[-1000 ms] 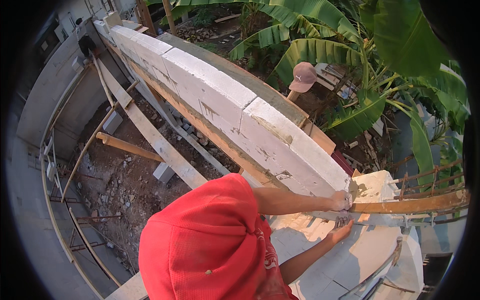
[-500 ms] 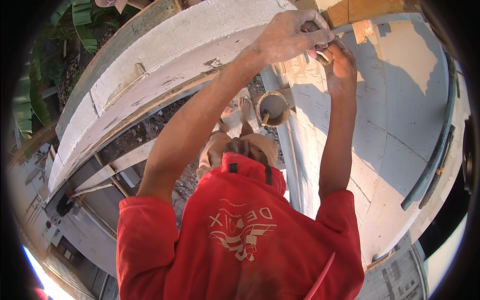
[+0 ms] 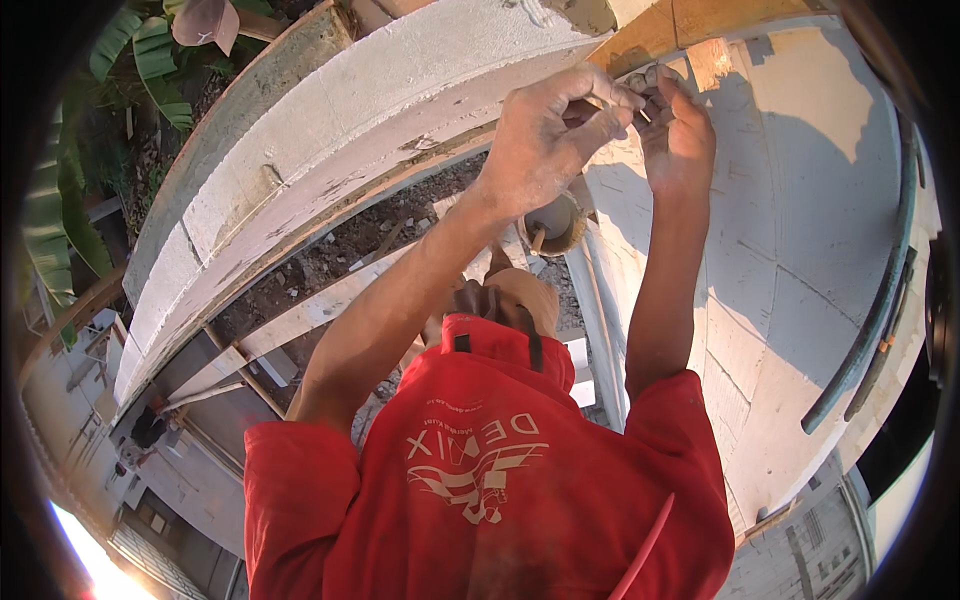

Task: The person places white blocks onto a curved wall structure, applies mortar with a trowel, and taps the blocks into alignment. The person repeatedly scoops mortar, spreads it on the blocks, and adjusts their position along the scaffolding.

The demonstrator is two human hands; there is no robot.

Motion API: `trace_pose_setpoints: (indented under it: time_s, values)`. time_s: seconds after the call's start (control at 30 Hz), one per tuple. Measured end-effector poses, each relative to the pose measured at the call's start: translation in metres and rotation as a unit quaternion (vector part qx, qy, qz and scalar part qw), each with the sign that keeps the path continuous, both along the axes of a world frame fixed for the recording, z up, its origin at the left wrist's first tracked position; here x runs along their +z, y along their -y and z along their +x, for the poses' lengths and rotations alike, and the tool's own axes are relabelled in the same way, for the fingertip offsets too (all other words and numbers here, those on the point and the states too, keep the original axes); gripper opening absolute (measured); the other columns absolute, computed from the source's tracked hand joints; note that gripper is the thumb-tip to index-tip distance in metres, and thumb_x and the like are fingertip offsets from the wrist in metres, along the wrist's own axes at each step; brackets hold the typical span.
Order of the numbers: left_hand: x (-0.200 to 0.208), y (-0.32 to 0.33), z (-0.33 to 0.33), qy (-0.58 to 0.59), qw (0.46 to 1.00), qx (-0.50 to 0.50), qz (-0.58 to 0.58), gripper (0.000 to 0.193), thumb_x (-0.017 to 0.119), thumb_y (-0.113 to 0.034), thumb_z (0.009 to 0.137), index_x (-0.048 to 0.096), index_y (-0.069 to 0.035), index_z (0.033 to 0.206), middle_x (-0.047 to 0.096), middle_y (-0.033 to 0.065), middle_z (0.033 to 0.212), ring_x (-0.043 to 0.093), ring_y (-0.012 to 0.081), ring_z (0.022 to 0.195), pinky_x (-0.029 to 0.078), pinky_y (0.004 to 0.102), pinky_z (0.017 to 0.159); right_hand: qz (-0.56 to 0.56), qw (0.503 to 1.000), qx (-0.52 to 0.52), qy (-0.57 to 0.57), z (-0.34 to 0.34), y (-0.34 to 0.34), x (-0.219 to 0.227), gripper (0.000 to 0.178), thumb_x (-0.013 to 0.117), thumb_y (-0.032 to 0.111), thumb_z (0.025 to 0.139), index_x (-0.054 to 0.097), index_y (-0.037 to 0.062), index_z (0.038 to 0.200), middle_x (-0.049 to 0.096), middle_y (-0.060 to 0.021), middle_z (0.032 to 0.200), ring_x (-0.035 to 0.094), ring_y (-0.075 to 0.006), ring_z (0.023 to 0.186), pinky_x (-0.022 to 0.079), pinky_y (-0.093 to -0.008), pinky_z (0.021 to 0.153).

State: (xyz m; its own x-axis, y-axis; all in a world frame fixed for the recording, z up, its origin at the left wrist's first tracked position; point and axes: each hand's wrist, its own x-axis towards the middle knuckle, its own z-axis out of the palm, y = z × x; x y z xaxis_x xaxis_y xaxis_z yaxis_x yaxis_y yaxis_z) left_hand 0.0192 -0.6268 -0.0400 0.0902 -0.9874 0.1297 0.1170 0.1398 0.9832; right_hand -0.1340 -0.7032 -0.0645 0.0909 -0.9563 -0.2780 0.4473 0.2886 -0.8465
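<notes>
My left hand (image 3: 548, 135) is closed in a pinch, thumb and forefinger pressed together, its fingertips close against the fingers of my right hand. Curled fingers on my right hand (image 3: 676, 130) point up and inward near the top of the picture. Something small and pale seems to sit between the two sets of fingertips, too small to make out. Both hands look dusty, held up in front of a white block wall (image 3: 790, 190). Below my left hand stands a round bucket (image 3: 574, 222) of grey stuff with a wooden handle (image 3: 538, 240) sticking out, partly covered by the wrist.
A pale block wall (image 3: 330, 100) curves along the left. An orange-brown board (image 3: 690, 24) runs along the top. Dark pipe (image 3: 862, 345) lies at the right. Planks (image 3: 300, 315) and rubble (image 3: 385, 225) are low down on the left. A pink cap (image 3: 205, 24) is at upper left.
My left hand has come down and to the left, now covering part of the bucket. My right hand has stayed nearly in place, its fingers slightly shifted. The view has tilted a little.
</notes>
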Motion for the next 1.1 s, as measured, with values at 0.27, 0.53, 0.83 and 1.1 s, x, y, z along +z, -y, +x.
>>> trace_pose_setpoints:
  time_s: [0.27, 0.53, 0.83, 1.1]
  values:
    - [0.036, 0.015, 0.027, 0.42, 0.904, 0.082, 0.007, 0.025, 0.068, -0.01, 0.088, 0.069, -0.009, 0.113, 0.069, 0.0128, 0.114, 0.072, 0.0333, 0.083, 0.059, 0.0449, 0.075, -0.13, 0.98, 0.092, -0.118, -0.017, 0.038, 0.011, 0.019, 0.049, -0.002, 0.098, 0.065, 0.0059, 0.103, 0.048, 0.0042, 0.071, 0.041, -0.0062, 0.056, 0.039, -0.0258, 0.049]
    - [0.058, 0.059, 0.021, 0.553, 0.826, 0.095, -0.046, 0.02, 0.068, -0.019, 0.09, 0.073, -0.011, 0.107, 0.07, 0.0125, 0.114, 0.067, 0.0336, 0.105, 0.059, 0.0496, 0.085, -0.192, 0.951, 0.113, -0.213, -0.023, 0.052, 0.007, 0.039, 0.046, -0.009, 0.092, 0.067, -0.0011, 0.123, 0.07, -0.0023, 0.098, 0.059, -0.0069, 0.077, 0.048, -0.0257, 0.067]
    - [0.041, 0.087, 0.041, 0.355, 0.934, 0.022, 0.025, 0.024, 0.063, -0.021, 0.091, 0.077, -0.004, 0.103, 0.076, 0.0144, 0.098, 0.074, 0.0283, 0.092, 0.055, 0.0382, 0.086, -0.194, 0.935, 0.153, -0.255, -0.055, 0.043, 0.021, 0.016, 0.064, 0.016, 0.098, 0.072, 0.0032, 0.106, 0.051, 0.0055, 0.075, 0.042, -0.0029, 0.065, 0.034, -0.0244, 0.057]
    - [0.031, 0.096, 0.043, 0.334, 0.935, 0.101, 0.07, 0.024, 0.066, -0.026, 0.088, 0.08, -0.012, 0.102, 0.074, 0.0195, 0.093, 0.072, 0.0371, 0.085, 0.056, 0.044, 0.082, -0.152, 0.952, 0.165, -0.208, -0.1, 0.019, 0.02, 0.03, 0.067, 0.029, 0.096, 0.074, 0.0007, 0.102, 0.046, 0.0057, 0.068, 0.042, -0.0078, 0.066, 0.036, -0.0258, 0.062]
